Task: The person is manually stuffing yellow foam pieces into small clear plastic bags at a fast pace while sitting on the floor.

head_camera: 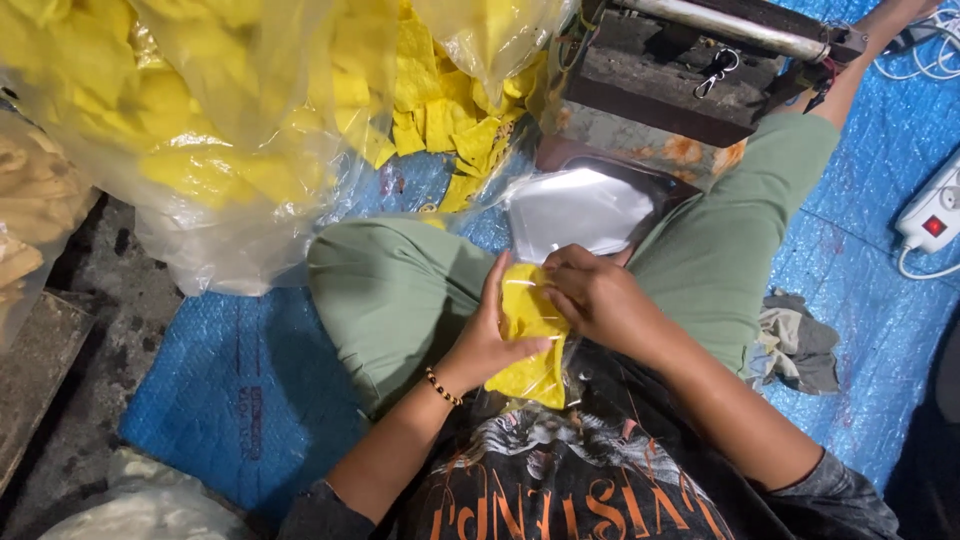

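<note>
A small clear bag filled with yellow chips (530, 345) rests in my lap, held between both hands. My left hand (492, 335) cups its left side, a beaded bracelet on the wrist. My right hand (592, 295) pinches the bag's top edge with closed fingers. Just beyond the hands lies a stack of flat clear plastic bags (575, 212) between my knees.
A big clear sack of yellow chips (200, 130) stands at the left, with loose chips (450, 120) spilled beside it. A dark metal sealing machine (690, 70) sits ahead. A white power strip (930, 215) and a grey rag (800, 340) lie on the blue tarp (230, 380).
</note>
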